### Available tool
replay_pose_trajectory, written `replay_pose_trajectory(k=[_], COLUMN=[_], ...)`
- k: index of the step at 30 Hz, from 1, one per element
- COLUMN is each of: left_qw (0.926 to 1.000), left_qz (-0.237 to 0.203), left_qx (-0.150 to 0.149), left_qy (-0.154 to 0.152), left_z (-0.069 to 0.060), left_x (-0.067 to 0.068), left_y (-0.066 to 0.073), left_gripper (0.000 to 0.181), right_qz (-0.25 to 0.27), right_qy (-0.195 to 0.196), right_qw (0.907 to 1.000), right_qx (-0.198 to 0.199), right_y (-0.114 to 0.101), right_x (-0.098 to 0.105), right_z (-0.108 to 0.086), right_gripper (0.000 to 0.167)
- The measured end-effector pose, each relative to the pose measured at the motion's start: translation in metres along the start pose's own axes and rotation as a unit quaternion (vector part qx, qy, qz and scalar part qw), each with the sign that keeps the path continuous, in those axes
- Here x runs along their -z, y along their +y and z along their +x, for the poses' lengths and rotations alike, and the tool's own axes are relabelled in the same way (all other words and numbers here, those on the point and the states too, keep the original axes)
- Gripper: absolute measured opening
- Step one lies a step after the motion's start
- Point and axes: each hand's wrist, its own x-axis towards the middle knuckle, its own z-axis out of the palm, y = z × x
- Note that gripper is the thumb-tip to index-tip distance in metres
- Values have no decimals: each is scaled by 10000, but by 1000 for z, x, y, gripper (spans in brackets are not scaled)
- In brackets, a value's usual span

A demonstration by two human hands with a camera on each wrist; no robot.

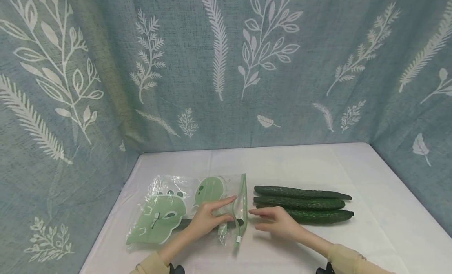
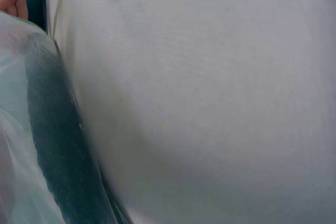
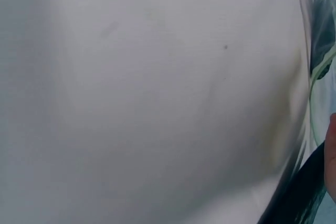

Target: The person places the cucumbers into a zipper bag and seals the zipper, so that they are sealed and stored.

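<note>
In the head view, a clear zip bag [image 1: 160, 219] with green printed shapes lies flat, its green-edged mouth facing right. One cucumber [image 1: 183, 223] is inside; the left wrist view shows this bagged cucumber [image 2: 63, 145] through the plastic. My left hand [image 1: 205, 221] rests over the bag near its mouth, thumb and forefinger spread. My right hand [image 1: 279, 223] is at the left end of the nearest of three loose cucumbers [image 1: 323, 216], fingers extended toward the bag. A cucumber [image 3: 299, 198] lies beside my right hand [image 3: 330, 156] in the right wrist view.
The other two loose cucumbers [image 1: 303, 203] lie side by side behind the nearest one. A white cloth [image 1: 289, 164] covers the table. Blue-green curtains [image 1: 197, 70] with white leaf prints stand behind it and at both sides.
</note>
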Motion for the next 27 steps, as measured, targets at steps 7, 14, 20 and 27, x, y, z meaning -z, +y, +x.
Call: replay_pose_trajectory(k=[7, 14, 20, 27], left_qw=[10000, 10000, 10000, 10000], left_qz=[6, -10, 14, -32], left_qx=[-6, -40, -76, -42], left_qy=[13, 31, 47, 46], left_z=[0, 1, 1, 1], left_x=[-1, -1, -1, -1], left_y=[0, 0, 0, 0], left_gripper=[56, 56, 56, 56], right_qz=[108, 148, 46, -172], right_qy=[130, 172, 328, 459], right_qw=[9997, 9997, 9995, 9988], right_qx=[-147, -113, 5, 96], right_y=[1, 1, 1, 2], right_x=[10, 19, 27, 38], right_z=[-10, -19, -27, -35], right_gripper=[45, 47, 46, 46])
